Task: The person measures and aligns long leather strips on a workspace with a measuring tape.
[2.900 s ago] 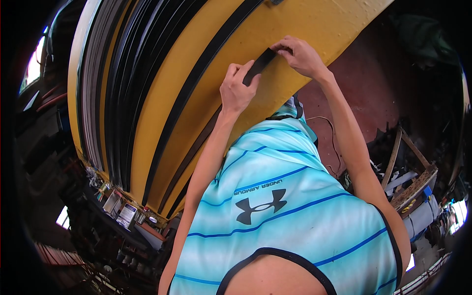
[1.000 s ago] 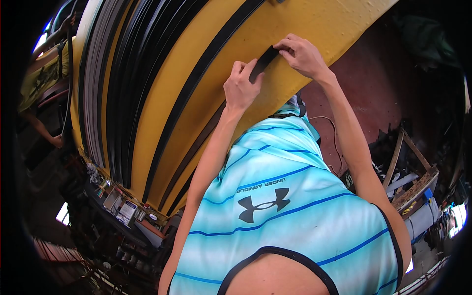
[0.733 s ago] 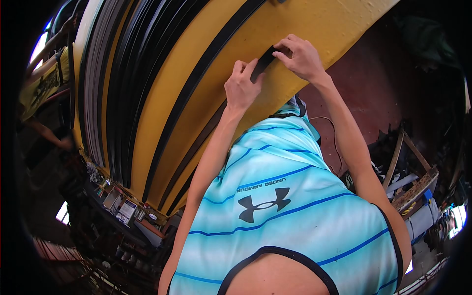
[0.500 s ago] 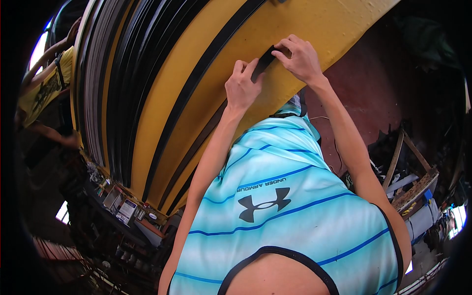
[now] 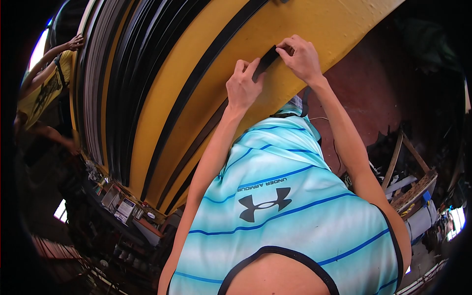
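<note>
The left hand [image 5: 244,86] is closing narrowly on a dark strip [image 5: 265,63], the thumb coming up along one edge and the forefinger bending over the other. The right hand [image 5: 299,58] is pinching the strip's upper end, thumb and fingertips nearly meeting, the remaining fingers curling loosely. The strip is running slantwise between the two hands, over the yellow surface [image 5: 314,24] lying beneath them. A brown strip [image 5: 204,132] is passing behind the left wrist; whether it is joining the held piece is impossible to tell.

Left of both hands, a long black strip [image 5: 186,91] is curving down the yellow surface, and farther left a bundle of dark strips [image 5: 135,73] is lying side by side. The striped shirt [image 5: 285,172] is showing below the hands.

Compared with the frame from about three seconds ago, both hands are keeping the same grip and nearly the same place. The chief change is happening well to their left: a co-worker in a yellow shirt [image 5: 44,98] is now standing there, one hand [image 5: 75,43] reaching to the far edge of the yellow surface.
</note>
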### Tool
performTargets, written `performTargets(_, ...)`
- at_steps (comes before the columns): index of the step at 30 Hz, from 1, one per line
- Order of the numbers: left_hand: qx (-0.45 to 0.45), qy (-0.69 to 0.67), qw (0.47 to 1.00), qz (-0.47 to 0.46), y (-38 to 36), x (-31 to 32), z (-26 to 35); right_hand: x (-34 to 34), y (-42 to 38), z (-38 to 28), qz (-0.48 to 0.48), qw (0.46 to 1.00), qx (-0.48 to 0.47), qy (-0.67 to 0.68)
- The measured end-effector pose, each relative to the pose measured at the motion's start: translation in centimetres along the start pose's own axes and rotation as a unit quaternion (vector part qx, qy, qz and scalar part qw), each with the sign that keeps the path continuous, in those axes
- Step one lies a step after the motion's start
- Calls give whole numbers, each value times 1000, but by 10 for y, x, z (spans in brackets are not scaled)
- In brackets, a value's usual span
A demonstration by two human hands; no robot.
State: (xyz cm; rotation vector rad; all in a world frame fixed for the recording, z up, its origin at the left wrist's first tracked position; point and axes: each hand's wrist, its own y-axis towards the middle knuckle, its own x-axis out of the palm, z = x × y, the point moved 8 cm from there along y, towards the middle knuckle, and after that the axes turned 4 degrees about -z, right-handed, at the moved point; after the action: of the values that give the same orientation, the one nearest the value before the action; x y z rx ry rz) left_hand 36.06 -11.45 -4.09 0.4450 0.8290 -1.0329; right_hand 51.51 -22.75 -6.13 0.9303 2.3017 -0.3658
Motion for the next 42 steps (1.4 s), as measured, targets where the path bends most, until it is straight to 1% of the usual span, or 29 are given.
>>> performTargets(5, 1, -3, 1000, 0, 0, 0, -1, -3, 2, -1, -9, 1000, 22, 19)
performTargets(9, 3, 1, 1000, 1, 0, 0, 0, -6, 3, -4, -8, 1000, 11, 21)
performTargets(15, 0, -4, 1000, -3, 0, 0, 1, -5, 4, 0, -8, 999, 29, 31)
performTargets(17, 2, -10, 1000, 0, 0, 0, -1, -4, 6, 6, -20, 995, 73, 66)
performTargets(18, 3, -18, 1000, 2, 0, 0, -1, -5, 9, 5, -20, 995, 71, 65)
performTargets(20, 4, -27, 1000, 6, 0, -6, 1, -1, 12, 13, -62, 988, 123, 71)
performTargets(22, -33, -11, 999, -12, -4, -10, -1, -2, 15, 12, -69, 988, 125, 55)
performTargets(23, -34, -11, 999, -10, -6, -12, -5, -2, 15, 12, -76, 988, 130, 40)
performTargets(25, -51, -58, 996, -36, -12, -14, -16, -1, 16, 11, -76, 989, 125, 36)
performTargets(26, -52, -58, 996, -33, -14, -19, -20, -1, 17, 11, -76, 989, 123, 34)
performTargets(27, -124, -103, 984, -75, -20, -16, -35, 1, 17, 12, -77, 989, 121, 33)
performTargets(28, -195, -147, 963, -117, -28, -11, -47, 2, 16, 9, -66, 993, 88, 37)
performTargets(29, -196, -148, 962, -117, -30, -15, -50, 2, 15, 7, -54, 996, 55, 42)
performTargets(30, -225, -188, 948, -127, -33, -14, -56, 3, 13, 10, -55, 996, 55, 41)
performTargets(31, -253, -227, 931, -137, -38, -13, -61, 3, 11, 2, -53, 998, 0, 31)
performTargets(32, -239, -218, 938, -127, -37, -14, -62, 3, 8, -6, -51, 997, -54, 20)
performTargets(33, -239, -218, 938, -126, -39, -14, -63, 5, 5, -5, -51, 997, -55, 20)
performTargets(35, -207, -201, 953, -90, -36, -21, -60, 0, -2, -19, 4, 987, -149, -58)
performTargets(36, -206, -201, 954, -89, -36, -19, -60, 0, -3, -17, 4, 987, -149, -58)
performTargets(38, -182, -177, 965, -65, -37, -18, -61, 1, -7, -20, 2, 980, -184, -82)
performTargets(39, -181, -177, 965, -66, -38, -14, -65, 1, -8, -20, 2, 980, -183, -83)
performTargets(41, -77, -156, 984, -19, -36, -20, -52, 0, -14, -27, 15, 967, -212, -140)
performTargets(42, -77, -156, 984, -20, -38, -18, -54, 0, -15, -25, 16, 967, -211, -140)
